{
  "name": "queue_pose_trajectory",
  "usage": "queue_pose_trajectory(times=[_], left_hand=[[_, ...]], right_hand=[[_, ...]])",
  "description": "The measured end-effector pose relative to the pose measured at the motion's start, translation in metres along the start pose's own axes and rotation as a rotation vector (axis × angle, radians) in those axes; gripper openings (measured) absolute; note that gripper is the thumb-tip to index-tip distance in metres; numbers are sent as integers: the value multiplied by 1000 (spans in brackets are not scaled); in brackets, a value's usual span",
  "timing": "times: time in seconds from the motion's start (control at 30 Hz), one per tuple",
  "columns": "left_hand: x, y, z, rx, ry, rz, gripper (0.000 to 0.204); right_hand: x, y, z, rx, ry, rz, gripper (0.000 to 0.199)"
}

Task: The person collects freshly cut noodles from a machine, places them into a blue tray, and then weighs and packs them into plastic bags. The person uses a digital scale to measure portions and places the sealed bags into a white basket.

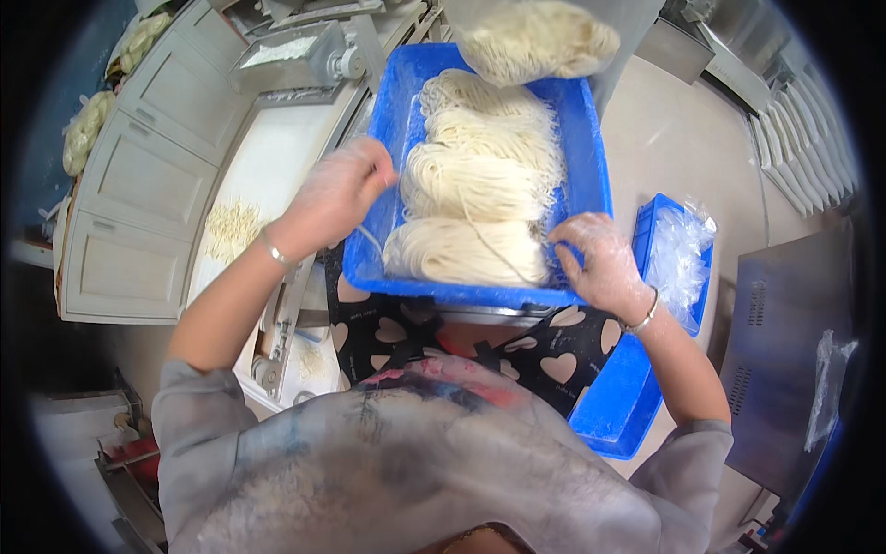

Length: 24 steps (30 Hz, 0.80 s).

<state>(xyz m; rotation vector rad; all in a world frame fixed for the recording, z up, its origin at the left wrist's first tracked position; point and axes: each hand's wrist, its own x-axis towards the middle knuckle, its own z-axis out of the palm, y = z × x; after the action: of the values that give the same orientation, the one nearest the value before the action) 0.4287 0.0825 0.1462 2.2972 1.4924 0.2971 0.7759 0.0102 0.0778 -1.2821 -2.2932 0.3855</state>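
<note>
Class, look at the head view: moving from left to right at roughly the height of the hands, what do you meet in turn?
White cabinet doors → pile of pale strands → left hand → noodle bundles → right hand → clear plastic bags → grey metal cabinet.

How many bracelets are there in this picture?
2: the left bracelet, around the wrist of the left hand, and the right bracelet, around the wrist of the right hand. I see no others.
</note>
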Motion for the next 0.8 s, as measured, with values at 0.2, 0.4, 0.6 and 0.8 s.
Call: queue_pose_trajectory(times=[0.2,0.4,0.6,0.8], left_hand=[[-25,18,36,40,186,261,42],[-42,-9,64,3,11,119,43],[-28,-4,62,41,-49,84,50],[-26,0,60,94,-156,21,59]], right_hand=[[16,22,-16,18,-182,-227,11],[25,32,-10,155,-259,-259,22],[31,39,-13,232,-396,-259,27],[25,40,-13,279,-401,-221,18]])
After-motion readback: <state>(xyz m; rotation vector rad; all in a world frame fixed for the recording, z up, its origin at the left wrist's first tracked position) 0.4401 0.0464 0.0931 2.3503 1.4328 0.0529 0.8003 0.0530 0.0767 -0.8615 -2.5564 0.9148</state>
